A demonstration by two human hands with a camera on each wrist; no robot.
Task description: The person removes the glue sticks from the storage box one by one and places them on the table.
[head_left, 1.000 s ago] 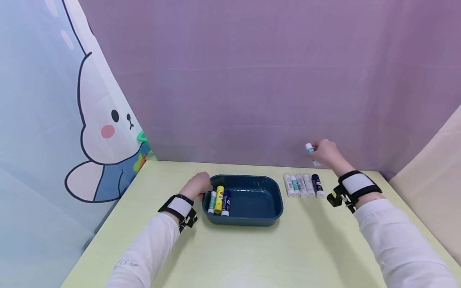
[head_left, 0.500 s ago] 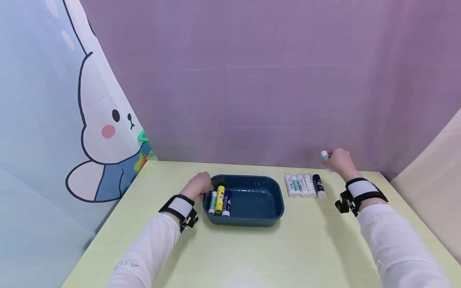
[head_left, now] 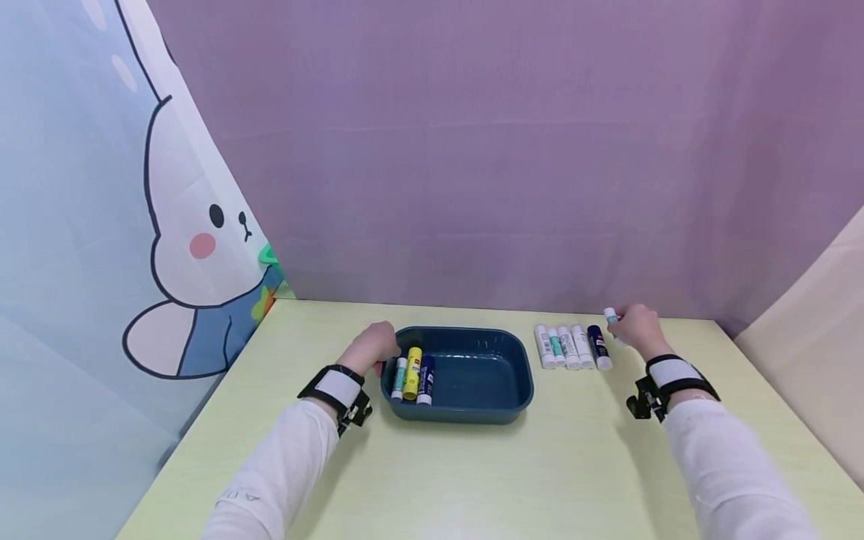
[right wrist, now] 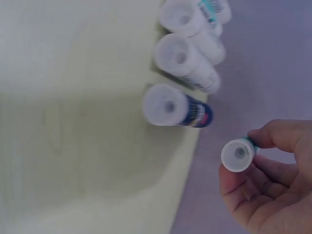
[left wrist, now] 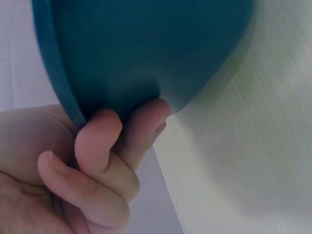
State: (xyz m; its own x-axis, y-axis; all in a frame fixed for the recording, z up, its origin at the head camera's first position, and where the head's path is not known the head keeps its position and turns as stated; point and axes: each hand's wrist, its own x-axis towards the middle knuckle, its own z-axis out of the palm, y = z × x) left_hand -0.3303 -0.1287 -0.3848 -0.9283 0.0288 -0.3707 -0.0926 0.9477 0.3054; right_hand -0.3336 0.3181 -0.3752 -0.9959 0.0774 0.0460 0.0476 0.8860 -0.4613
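My left hand (head_left: 375, 344) grips the left end of a dark blue plastic basin (head_left: 475, 415), its fingers curled at the outer wall and rim in the left wrist view. Inside the basin, at its left, lie a small teal-and-white glue stick (head_left: 399, 377), a yellow one and a navy one. My right hand (head_left: 637, 329) pinches a teal-and-white glue stick (right wrist: 237, 155) between thumb and fingers, its white end facing the wrist camera. Just left of that hand, a navy glue stick (head_left: 598, 346) ends a row of white glue sticks (head_left: 581, 346) on the table.
The pale yellow-green table (head_left: 445, 480) runs back to a purple cloth backdrop (head_left: 472, 165). A curtain with a cartoon animal (head_left: 196, 255) hangs at the left, and a cream cloth (head_left: 810, 352) at the right.
My right hand has moved right and then down toward the table beside the navy glue stick, still pinching the teal-and-white one. My left hand and the basin have stayed put.
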